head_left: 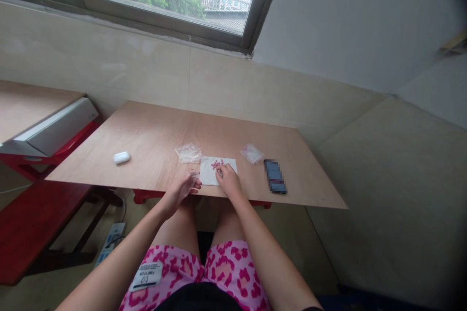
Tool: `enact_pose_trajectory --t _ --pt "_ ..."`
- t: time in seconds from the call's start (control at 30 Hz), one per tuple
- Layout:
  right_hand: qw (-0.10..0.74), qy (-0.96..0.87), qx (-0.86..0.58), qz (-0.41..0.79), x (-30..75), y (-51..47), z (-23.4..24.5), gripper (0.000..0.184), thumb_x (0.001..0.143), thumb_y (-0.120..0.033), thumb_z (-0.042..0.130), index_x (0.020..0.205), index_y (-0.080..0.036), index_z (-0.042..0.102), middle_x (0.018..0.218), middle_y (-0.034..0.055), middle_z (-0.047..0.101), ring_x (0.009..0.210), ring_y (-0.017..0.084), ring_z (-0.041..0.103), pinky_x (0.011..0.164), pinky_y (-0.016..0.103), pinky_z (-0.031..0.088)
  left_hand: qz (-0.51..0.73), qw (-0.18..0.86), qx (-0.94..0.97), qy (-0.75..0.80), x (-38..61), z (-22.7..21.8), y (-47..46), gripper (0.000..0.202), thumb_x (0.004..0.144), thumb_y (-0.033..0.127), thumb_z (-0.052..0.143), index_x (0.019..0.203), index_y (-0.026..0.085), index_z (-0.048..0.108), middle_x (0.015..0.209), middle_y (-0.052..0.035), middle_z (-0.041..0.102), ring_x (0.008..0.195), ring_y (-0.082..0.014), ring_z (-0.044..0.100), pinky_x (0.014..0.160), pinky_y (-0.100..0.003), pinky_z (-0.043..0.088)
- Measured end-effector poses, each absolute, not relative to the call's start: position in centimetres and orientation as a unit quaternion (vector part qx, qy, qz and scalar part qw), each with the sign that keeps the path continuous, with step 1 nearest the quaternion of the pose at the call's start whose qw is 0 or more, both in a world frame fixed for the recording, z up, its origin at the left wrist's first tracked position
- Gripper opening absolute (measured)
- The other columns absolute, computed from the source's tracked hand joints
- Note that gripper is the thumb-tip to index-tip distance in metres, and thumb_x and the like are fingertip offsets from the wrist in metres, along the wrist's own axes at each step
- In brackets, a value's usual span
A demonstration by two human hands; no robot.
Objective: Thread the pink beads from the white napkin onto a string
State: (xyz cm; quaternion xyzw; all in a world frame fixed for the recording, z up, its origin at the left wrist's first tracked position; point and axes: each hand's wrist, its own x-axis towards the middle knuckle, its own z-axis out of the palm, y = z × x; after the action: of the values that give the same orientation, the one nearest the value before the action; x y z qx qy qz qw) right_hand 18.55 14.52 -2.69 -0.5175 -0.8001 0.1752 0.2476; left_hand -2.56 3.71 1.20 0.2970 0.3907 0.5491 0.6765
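Observation:
Small pink-red beads (216,164) lie in a loose cluster on a white cloth square (208,176) near the table's front edge. Over the cloth is my right hand (229,181), its thumb and fingers pinched together right by the beads; whatever sits between the fingertips is too small to make out. My left hand (183,188) is just left of the cloth, fingers curled in. A thin red string (191,170) shows at its fingertips. Behind the left hand lies a clear plastic bag (188,152). Another clear bag (251,153), with some pink on it, is right of the cloth.
A dark phone (275,176) lies on the wooden table (156,126) to the right, and a white earbud case (121,157) to the left. Beyond the table stand a tiled wall and a window. A red bench (32,223) and a power strip (111,242) are at lower left.

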Motion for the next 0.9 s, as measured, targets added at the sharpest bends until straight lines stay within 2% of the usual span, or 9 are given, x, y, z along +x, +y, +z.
enact_pose_trajectory --t 0.23,0.37,0.47,0.57,0.73,0.9 --pt "0.277 -0.767 -0.544 0.196 18.2 14.7 -2.5 0.016 0.093 -0.018 0.059 0.096 -0.021 0.074 0.105 0.0087 0.070 0.091 0.022 0.066 0.085 0.031 0.050 0.497 0.757 0.249 0.342 -3.3 1.5 3.3 0.053 0.094 0.059 0.064 0.123 0.015 0.070 0.098 -0.0080 0.066 0.076 -0.0180 0.061 0.066 -0.028 0.044" --pt "0.352 -0.718 -0.530 0.283 17.6 14.7 -1.6 0.011 0.090 -0.021 0.060 0.087 -0.020 0.071 0.098 0.0074 0.071 0.084 0.021 0.065 0.082 0.033 0.052 0.501 0.759 0.250 0.331 -3.0 1.4 3.3 0.050 0.094 0.057 0.066 0.122 0.016 0.071 0.095 -0.0069 0.065 0.078 -0.0176 0.060 0.072 -0.029 0.046" --pt "0.378 -0.690 -0.508 0.351 16.8 14.2 -0.2 0.019 0.095 -0.033 0.056 0.092 -0.020 0.069 0.090 0.0052 0.072 0.077 0.019 0.066 0.069 0.030 0.053 0.498 0.762 0.257 0.324 -2.9 1.0 3.3 0.043 0.096 0.051 0.066 0.123 0.017 0.069 0.097 -0.0069 0.064 0.082 -0.0176 0.060 0.075 -0.029 0.046" --pt "0.399 -0.664 -0.447 0.448 16.0 12.8 2.1 0.023 0.094 -0.041 0.060 0.095 -0.019 0.069 0.087 0.0041 0.071 0.075 0.019 0.065 0.060 0.026 0.050 0.496 0.763 0.265 0.318 -2.8 0.3 3.4 0.039 0.098 0.045 0.066 0.125 0.018 0.068 0.099 -0.0075 0.064 0.086 -0.0177 0.060 0.077 -0.029 0.046" --pt "0.336 -0.750 -0.353 0.447 15.5 10.3 5.7 0.017 0.094 -0.035 0.066 0.096 -0.021 0.076 0.100 0.0042 0.073 0.087 0.017 0.066 0.070 0.026 0.050 0.491 0.762 0.294 0.301 -2.6 0.4 3.4 0.032 0.099 0.043 0.064 0.117 0.018 0.071 0.096 -0.0075 0.064 0.088 -0.0188 0.059 0.079 -0.030 0.045" --pt "0.351 -0.728 -0.382 0.448 16.1 10.9 5.4 0.023 0.096 -0.038 0.063 0.089 -0.020 0.074 0.092 0.0040 0.074 0.087 0.018 0.068 0.075 0.027 0.051 0.478 0.763 0.301 0.314 -2.6 1.3 3.0 0.040 0.100 0.046 0.059 0.128 0.019 0.068 0.091 -0.0061 0.064 0.080 -0.0186 0.058 0.077 -0.031 0.045"
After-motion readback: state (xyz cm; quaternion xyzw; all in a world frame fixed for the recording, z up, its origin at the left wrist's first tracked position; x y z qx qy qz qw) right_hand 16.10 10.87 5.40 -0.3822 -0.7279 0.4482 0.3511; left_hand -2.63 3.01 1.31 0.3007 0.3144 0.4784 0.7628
